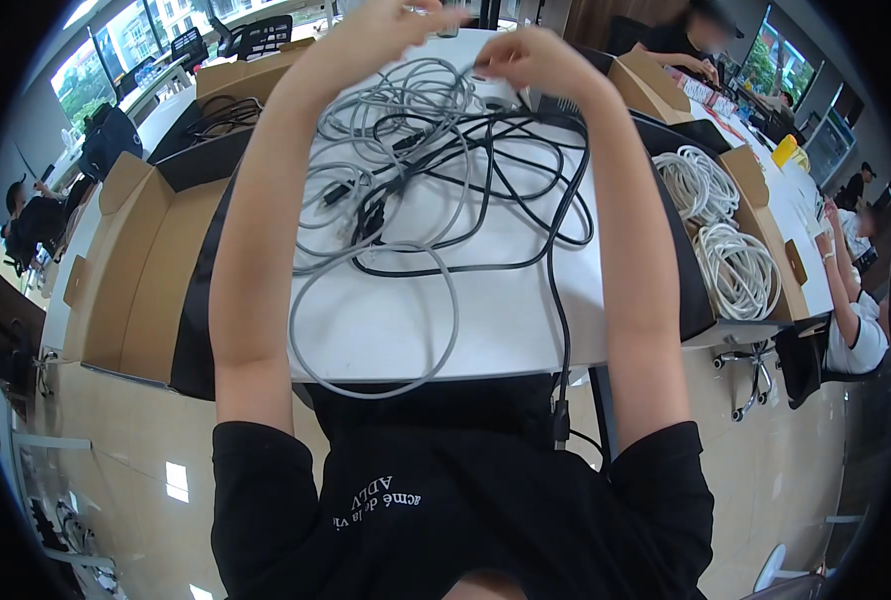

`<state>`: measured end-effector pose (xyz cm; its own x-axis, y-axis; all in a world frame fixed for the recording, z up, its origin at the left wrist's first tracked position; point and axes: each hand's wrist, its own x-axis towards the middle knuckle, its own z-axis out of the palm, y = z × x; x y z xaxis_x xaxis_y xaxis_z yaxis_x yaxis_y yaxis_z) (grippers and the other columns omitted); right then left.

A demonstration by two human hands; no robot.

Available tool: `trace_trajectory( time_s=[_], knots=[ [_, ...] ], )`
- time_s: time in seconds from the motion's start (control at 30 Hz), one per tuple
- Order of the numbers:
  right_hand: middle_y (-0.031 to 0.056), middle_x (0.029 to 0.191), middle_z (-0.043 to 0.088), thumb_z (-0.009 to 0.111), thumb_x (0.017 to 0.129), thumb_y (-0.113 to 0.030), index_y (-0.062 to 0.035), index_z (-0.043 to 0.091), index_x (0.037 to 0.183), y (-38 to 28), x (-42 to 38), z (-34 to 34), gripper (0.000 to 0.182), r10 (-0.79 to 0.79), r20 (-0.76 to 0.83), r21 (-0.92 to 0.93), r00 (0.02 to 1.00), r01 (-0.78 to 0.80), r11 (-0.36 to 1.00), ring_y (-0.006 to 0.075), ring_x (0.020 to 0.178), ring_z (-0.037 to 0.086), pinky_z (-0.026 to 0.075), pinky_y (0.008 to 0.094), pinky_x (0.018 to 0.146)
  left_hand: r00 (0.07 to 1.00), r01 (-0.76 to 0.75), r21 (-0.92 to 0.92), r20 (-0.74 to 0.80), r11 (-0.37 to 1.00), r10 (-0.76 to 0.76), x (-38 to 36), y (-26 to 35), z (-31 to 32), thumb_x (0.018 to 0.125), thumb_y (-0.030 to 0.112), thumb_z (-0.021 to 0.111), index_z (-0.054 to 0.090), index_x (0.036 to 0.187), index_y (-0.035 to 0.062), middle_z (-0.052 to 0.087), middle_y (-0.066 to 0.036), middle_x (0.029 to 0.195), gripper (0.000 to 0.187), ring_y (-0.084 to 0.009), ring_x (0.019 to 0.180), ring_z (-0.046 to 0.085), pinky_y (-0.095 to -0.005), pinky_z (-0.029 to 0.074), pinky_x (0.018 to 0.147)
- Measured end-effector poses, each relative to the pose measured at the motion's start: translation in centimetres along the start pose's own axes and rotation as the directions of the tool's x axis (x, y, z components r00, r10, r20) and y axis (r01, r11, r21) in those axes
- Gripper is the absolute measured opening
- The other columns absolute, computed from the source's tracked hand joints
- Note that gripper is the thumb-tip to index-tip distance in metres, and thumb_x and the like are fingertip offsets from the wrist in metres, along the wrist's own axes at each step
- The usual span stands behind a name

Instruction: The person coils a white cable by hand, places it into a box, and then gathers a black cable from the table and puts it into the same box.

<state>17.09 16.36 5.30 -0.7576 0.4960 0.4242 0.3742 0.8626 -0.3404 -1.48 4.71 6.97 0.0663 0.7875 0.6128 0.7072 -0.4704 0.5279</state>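
Grey cable (455, 310) lies in loose, tangled loops on the white table (505, 330), mixed with black cables (505, 267). My left hand (390, 32) is raised at the top of the view over the far side of the grey loops, its fingers apart and slightly blurred, with nothing visible in them. To its right, my right hand (535, 62) is closed, with curled fingers beside the far end of the tangle; what it holds, if anything, is too small to tell. One black cable hangs over the near table edge and ends in a connector (561, 422).
On the left stands an open cardboard box (150, 270), with another behind it holding dark cables (227, 118). A box (765, 215) on the right holds coiled white cables (735, 270). Other people sit at the far right (855, 320), back right (690, 45) and far left (35, 225).
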Motion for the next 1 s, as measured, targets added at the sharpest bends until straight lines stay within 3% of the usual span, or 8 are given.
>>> trace_trajectory(
  time_s=[0.13,0.27,0.3,0.43,0.53,0.57,0.8,1.0],
  knots=[
    [0.0057,0.065,0.059,0.062,0.080,-0.023,0.0031,0.063,0.090,-2.8,-1.7,-3.3,0.028,0.044,-0.197,0.111,0.979,-0.022,0.994,0.0107,0.057,0.053,0.042,0.0246,0.053,0.972,-0.064,0.278,0.235,0.959,-0.003,0.9,-0.8,2.5,0.079,0.046,0.056,0.055,0.109,0.0042,0.060,-0.006,0.090,0.051,-0.0105,0.083,0.056,-0.0232,0.044,0.066],
    [0.0011,0.057,0.055,0.065,0.076,-0.018,0.0030,0.064,0.080,-1.3,-1.0,-2.9,0.022,0.023,-0.282,0.227,0.959,0.043,0.973,0.0081,0.048,0.048,0.038,0.0238,0.044,0.908,-0.011,-0.072,0.418,0.997,0.040,2.7,0.2,1.2,0.087,0.030,0.051,0.051,0.112,-0.0027,0.053,-0.002,0.075,0.041,-0.0051,0.062,0.045,-0.0153,0.033,0.049],
    [0.0010,0.057,0.055,0.066,0.076,-0.019,0.0023,0.064,0.080,-1.0,-0.7,-2.9,0.022,0.039,-0.258,0.270,0.965,0.034,0.962,0.0080,0.048,0.048,0.038,0.0235,0.045,0.969,-0.044,-0.105,0.237,0.994,0.068,2.1,1.6,0.8,0.088,0.030,0.048,0.060,0.081,0.0039,0.055,0.002,0.068,0.030,-0.0044,0.060,0.048,-0.0188,0.039,0.056],
    [0.0026,0.060,0.056,0.067,0.075,-0.021,0.0004,0.065,0.078,-0.3,0.0,-3.0,0.022,0.120,-0.133,0.180,0.984,-0.095,0.979,0.0069,0.050,0.048,0.035,0.0223,0.044,0.979,-0.130,-0.251,0.123,0.959,0.164,4.8,0.7,-1.2,0.088,0.027,0.048,0.062,0.084,0.0014,0.053,0.004,0.065,0.029,-0.0018,0.051,0.040,-0.0163,0.029,0.044],
    [0.0014,0.067,0.059,0.067,0.075,-0.026,-0.0063,0.067,0.087,1.3,0.2,-1.7,0.024,-0.007,-0.043,0.129,0.999,0.013,0.992,0.0089,0.061,0.053,0.042,0.0204,0.058,0.991,-0.132,-0.388,-0.066,0.912,0.115,4.5,1.9,-3.4,0.089,0.025,0.049,0.062,0.087,0.0018,0.051,0.005,0.062,0.027,-0.0013,0.049,0.039,-0.0150,0.030,0.043],
    [0.0031,0.062,0.056,0.061,0.081,-0.023,-0.0006,0.061,0.079,0.2,-0.7,-1.7,0.022,-0.146,-0.226,0.079,0.963,0.168,0.983,0.0064,0.052,0.048,0.035,0.0207,0.044,0.990,-0.136,-0.383,-0.096,0.914,0.107,4.4,1.8,-3.9,0.089,0.026,0.049,0.062,0.089,0.0019,0.051,0.006,0.062,0.028,-0.0011,0.048,0.039,-0.0146,0.030,0.043],
    [0.0050,0.080,0.064,0.069,0.073,-0.033,-0.0080,0.065,0.099,0.4,-0.8,-2.9,0.036,0.045,-0.026,-0.072,0.999,-0.047,0.996,0.0124,0.074,0.059,0.043,0.0234,0.071,0.986,-0.090,-0.556,-0.169,0.826,-0.007,4.1,-2.0,-5.5,0.089,0.025,0.048,0.060,0.095,0.0010,0.049,0.007,0.062,0.028,-0.0006,0.048,0.039,-0.0141,0.026,0.039],
    [-0.0017,0.066,0.054,0.064,0.078,-0.029,-0.0066,0.062,0.102,1.4,-2.3,-4.7,0.033,0.142,0.148,0.079,0.979,-0.155,0.985,0.0023,0.051,0.043,0.031,0.0148,0.043,0.939,-0.168,-0.678,-0.331,0.715,-0.093,2.7,-3.0,-8.0,0.088,0.025,0.050,0.056,0.101,-0.0017,0.046,0.007,0.064,0.030,-0.0003,0.049,0.039,-0.0134,0.025,0.038]
  ],
)
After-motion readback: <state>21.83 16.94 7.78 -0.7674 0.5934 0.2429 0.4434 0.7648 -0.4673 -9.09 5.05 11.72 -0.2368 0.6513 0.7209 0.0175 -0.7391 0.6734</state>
